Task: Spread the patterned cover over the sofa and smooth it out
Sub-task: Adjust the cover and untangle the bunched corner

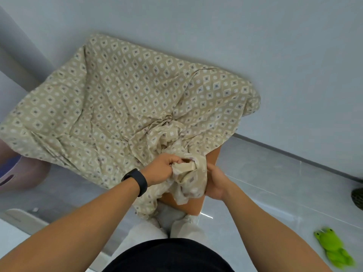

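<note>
left hand point(163, 167) clamps a bunched cover point(121, 99) corner, right hand point(215, 183) state unclear; uneven pull risks baring the sofa point(213, 156).

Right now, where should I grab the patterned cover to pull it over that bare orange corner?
Probably the bunched wad of the patterned cover at the near corner, from the front, where the left hand grips it; the slack gathers there, beside the exposed sofa.

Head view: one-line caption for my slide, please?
Both hands, left and right, grip a bunched corner of the beige diamond-patterned cover draped over the sofa.
</note>
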{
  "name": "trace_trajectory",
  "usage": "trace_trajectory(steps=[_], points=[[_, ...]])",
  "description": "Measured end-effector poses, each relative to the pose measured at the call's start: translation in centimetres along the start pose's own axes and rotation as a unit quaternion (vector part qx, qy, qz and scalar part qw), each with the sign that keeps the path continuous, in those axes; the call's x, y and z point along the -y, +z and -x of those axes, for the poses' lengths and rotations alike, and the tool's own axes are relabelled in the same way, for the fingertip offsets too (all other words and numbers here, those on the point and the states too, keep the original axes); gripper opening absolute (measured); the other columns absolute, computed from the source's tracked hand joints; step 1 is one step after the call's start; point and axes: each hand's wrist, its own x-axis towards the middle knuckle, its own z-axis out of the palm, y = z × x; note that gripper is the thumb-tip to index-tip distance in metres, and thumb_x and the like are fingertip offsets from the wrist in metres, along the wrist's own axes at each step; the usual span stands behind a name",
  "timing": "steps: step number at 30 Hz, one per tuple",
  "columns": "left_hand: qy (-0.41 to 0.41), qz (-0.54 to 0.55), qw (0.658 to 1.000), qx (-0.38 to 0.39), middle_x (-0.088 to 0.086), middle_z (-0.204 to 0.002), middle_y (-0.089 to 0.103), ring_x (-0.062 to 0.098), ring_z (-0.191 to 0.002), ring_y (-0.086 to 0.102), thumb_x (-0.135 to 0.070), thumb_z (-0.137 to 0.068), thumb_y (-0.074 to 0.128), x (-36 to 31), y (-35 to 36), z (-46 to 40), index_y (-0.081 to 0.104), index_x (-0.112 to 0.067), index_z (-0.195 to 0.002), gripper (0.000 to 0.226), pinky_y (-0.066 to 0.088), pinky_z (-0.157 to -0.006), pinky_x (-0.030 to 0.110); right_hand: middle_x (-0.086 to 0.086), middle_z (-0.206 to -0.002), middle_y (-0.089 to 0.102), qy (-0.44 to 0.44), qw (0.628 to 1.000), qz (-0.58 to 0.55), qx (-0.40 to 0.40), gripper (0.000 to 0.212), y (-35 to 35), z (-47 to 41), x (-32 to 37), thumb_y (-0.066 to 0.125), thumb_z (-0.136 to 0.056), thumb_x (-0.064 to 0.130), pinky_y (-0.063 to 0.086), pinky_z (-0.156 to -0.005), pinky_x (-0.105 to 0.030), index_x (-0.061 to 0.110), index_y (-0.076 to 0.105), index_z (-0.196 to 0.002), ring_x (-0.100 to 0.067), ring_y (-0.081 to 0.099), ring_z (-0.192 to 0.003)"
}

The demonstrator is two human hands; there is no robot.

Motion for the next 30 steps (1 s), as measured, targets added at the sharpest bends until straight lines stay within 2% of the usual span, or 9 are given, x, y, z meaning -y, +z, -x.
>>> trace_trajectory(steps=[3,7,11,14,16,20,22,26,30], points=[[-0.024,-0.044,0.998,0.046,-0.017,-0.063,0.063,-0.004,-0.065,0.053,0.012,-0.092,0.055,0.8,-1.1,0.2,0.064,-0.035,-0.052,0.063,0.043,-0.072,0.018,-0.019,-0.129,0.07,-0.061,0.994,-0.088,0.014,0.041,0.7,1.3,-0.1,0.051,-0.1,0.026,0.051,-0.104,-0.049,0.006,0.068,-0.132,-0.033,0.069,-0.113],[-0.143,-0.092,0.984,0.054,-0.002,-0.095,0.076,0.014,-0.094,0.067,0.008,-0.088,0.048,1.5,-1.6,0.2,0.079,-0.02,-0.071,0.044,0.055,-0.092,0.035,-0.024,-0.115,0.072,-0.134,0.984,-0.116,-0.023,0.043,2.1,2.8,-0.4,0.047,-0.092,0.018,0.06,-0.091,-0.043,-0.002,0.068,-0.123,-0.04,0.067,-0.111],[-0.277,0.113,0.954,0.001,0.004,-0.113,0.073,0.025,-0.09,0.071,-0.051,-0.097,0.054,0.3,-0.4,-0.4,0.064,-0.019,-0.122,0.041,0.061,-0.074,0.037,-0.011,-0.074,0.04,-0.281,0.953,0.106,-0.032,0.023,3.4,5.6,-0.9,0.058,-0.07,0.024,0.037,-0.063,-0.031,0.002,0.05,-0.069,-0.027,0.037,-0.073],[-0.332,0.147,0.927,0.098,0.002,-0.092,0.074,0.022,-0.078,0.067,-0.077,-0.087,0.053,-0.8,1.7,-0.9,0.065,-0.021,-0.096,0.058,0.057,-0.065,0.028,-0.01,-0.063,0.031,-0.33,0.901,0.282,-0.007,0.024,3.4,7.8,-2.8,0.053,-0.071,0.014,0.028,-0.057,-0.026,0.005,0.036,-0.057,-0.021,0.029,-0.062],[-0.335,0.146,0.927,0.086,-0.001,-0.066,0.063,0.017,-0.063,0.055,-0.058,-0.092,0.062,-1.1,3.8,-1.3,0.062,-0.018,-0.085,0.041,0.047,-0.061,0.026,-0.018,-0.064,0.029,-0.312,0.882,0.352,0.03,0.026,3.1,9.1,-4.2,0.052,-0.073,0.012,0.025,-0.058,-0.03,0.002,0.033,-0.057,-0.034,0.024,-0.064],[-0.257,0.125,0.958,-0.024,0.007,-0.083,0.055,0.023,-0.069,0.051,-0.008,-0.094,0.048,-1.7,6.4,-1.7,0.057,-0.01,-0.117,0.025,0.043,-0.063,0.035,-0.014,-0.068,0.052,-0.207,0.905,0.372,-0.018,0.043,1.1,9.5,-5.4,0.052,-0.091,0.03,0.033,-0.065,-0.025,-0.004,0.053,-0.066,-0.026,0.04,-0.065],[-0.188,0.123,0.974,0.011,0.006,-0.077,0.052,0.02,-0.068,0.048,-0.008,-0.093,0.047,-2.7,7.2,-1.2,0.054,-0.015,-0.086,0.012,0.04,-0.068,0.036,-0.005,-0.083,0.076,-0.157,0.934,0.308,-0.089,0.056,-0.4,8.4,-5.3,0.043,-0.103,0.048,0.04,-0.071,-0.024,0.005,0.075,-0.088,-0.012,0.056,-0.069],[-0.124,0.164,0.963,0.176,0.012,-0.09,0.059,0.018,-0.077,0.054,-0.005,-0.086,0.049,-5.0,8.3,-0.2,0.066,-0.01,-0.093,0.019,0.042,-0.068,0.029,-0.004,-0.094,0.075,-0.047,0.993,0.087,-0.06,0.079,-3.6,5.3,-2.8,0.034,-0.092,0.084,0.046,-0.078,-0.033,0.02,0.079,-0.104,-0.018,0.063,-0.082],[-0.13,0.156,0.958,0.203,0.013,-0.097,0.057,0.02,-0.084,0.053,-0.002,-0.083,0.056,-5.4,10.2,0.0,0.065,-0.004,-0.103,0.022,0.045,-0.068,0.024,-0.015,-0.116,0.076,-0.023,0.998,0.041,-0.05,0.05,-4.8,2.4,-0.8,0.06,-0.097,0.045,0.053,-0.105,-0.047,0.007,0.07,-0.127,-0.031,0.07,-0.114]])
